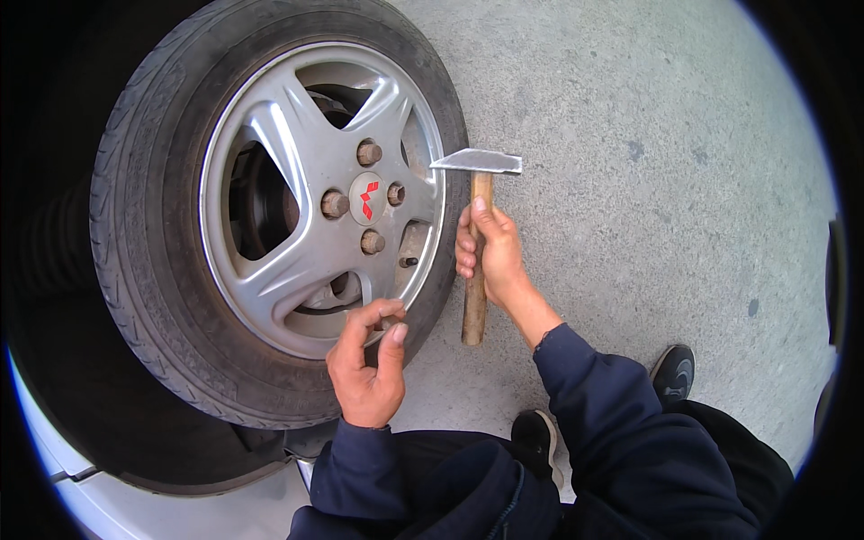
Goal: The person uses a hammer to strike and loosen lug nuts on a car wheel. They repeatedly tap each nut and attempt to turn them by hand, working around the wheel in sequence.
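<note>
My right hand (490, 247) is wrapped round the wooden handle of a hammer (477, 315). Its grey metal head is uppermost, with the wedge-shaped end pointing left toward the wheel rim. Close to the lower right of the silver alloy wheel (301, 216), my left hand (367, 367) has thumb and forefinger drawn together in a pinch. Something small and greyish shows between those fingertips, too small to make out. Several rusty wheel nuts (335, 204) surround the centre cap (366, 199), which bears a red emblem. A black valve stem (409, 262) sticks out near the rim.
A black tyre (153, 252) surrounds the wheel, inside the dark wheel arch of a light-coloured car body (189, 515). Grey concrete ground (648, 180) spreads to the right. My dark shoes (673, 372) stand at the lower right.
</note>
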Motion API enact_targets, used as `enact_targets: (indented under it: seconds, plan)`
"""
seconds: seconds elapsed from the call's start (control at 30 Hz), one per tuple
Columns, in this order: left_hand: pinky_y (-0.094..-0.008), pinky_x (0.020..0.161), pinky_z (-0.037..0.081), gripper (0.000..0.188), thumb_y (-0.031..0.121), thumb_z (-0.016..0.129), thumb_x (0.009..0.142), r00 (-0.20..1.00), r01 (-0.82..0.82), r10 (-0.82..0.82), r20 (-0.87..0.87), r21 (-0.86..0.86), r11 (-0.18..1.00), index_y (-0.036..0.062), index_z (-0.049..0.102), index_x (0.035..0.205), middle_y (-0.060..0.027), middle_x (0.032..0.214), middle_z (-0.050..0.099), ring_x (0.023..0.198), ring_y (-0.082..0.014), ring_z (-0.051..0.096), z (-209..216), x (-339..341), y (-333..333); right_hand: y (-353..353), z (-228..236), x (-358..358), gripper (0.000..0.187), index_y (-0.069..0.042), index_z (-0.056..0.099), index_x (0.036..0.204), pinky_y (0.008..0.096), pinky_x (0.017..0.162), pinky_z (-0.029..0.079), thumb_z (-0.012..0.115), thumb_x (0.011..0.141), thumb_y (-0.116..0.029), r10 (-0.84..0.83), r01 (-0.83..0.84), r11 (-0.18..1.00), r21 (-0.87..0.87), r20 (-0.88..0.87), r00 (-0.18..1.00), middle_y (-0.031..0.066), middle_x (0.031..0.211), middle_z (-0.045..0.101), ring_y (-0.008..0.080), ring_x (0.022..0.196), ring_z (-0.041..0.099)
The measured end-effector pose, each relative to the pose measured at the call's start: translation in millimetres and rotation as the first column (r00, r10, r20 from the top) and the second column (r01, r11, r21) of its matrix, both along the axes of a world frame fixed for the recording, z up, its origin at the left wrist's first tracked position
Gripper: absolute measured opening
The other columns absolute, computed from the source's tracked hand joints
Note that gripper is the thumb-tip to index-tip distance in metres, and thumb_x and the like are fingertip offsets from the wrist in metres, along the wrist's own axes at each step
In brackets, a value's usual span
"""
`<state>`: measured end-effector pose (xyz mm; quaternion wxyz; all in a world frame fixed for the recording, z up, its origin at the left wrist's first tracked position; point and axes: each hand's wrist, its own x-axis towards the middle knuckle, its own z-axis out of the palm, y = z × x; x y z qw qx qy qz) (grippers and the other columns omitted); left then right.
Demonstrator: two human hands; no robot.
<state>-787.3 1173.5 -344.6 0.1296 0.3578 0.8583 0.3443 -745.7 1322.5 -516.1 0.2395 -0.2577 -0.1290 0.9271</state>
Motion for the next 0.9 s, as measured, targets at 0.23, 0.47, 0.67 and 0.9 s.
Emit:
enact_targets:
  seconds: [0.23,0.47,0.67,0.9]
  plan:
    - [-0.0311,0.088,0.053,0.022,0.005,0.072,0.097,1.000,0.003,-0.003,0.007,-0.003,1.000,0.0035,0.071,0.119,-0.0074,0.099,0.074,0.089,-0.0176,0.067,0.0,-0.3,0.1,1.4,-0.2,-1.0,0.039,-0.009,0.055,0.099,0.0275,0.045,0.039,0.053,0.114,-0.045,0.089,-0.090,0.995,0.040,0.028,0.996,-0.0002,0.068,0.047,0.0103,0.052,0.047]
    - [-0.0318,0.089,0.053,0.022,0.005,0.072,0.098,1.000,0.007,-0.007,0.010,-0.006,1.000,0.0037,0.072,0.120,-0.0080,0.099,0.074,0.090,-0.0185,0.067,0.7,-0.2,-0.8,1.8,-2.1,0.8,0.042,-0.008,0.054,0.098,0.0273,0.045,0.041,0.051,0.114,-0.047,0.219,-0.226,0.966,0.122,0.073,0.973,-0.0006,0.068,0.048,0.0096,0.051,0.046]
    - [-0.0320,0.089,0.053,0.022,0.005,0.072,0.098,1.000,0.020,-0.020,0.004,-0.006,1.000,0.0041,0.072,0.120,-0.0079,0.100,0.075,0.090,-0.0190,0.068,-0.3,-1.1,0.1,1.3,-1.9,1.1,0.043,-0.008,0.055,0.097,0.0275,0.044,0.040,0.051,0.114,-0.048,0.281,-0.285,0.944,0.166,0.046,0.959,-0.0005,0.068,0.049,0.0100,0.051,0.047]
    - [-0.0328,0.089,0.054,0.023,0.004,0.072,0.097,1.000,0.026,-0.026,-0.007,-0.021,0.999,0.0038,0.071,0.120,-0.0081,0.100,0.075,0.090,-0.0194,0.067,0.3,-0.8,0.9,7.1,-4.6,1.9,0.041,-0.009,0.055,0.097,0.0279,0.043,0.039,0.051,0.114,-0.046,0.099,-0.101,0.994,0.051,0.039,0.994,-0.0007,0.068,0.048,0.0103,0.050,0.046]
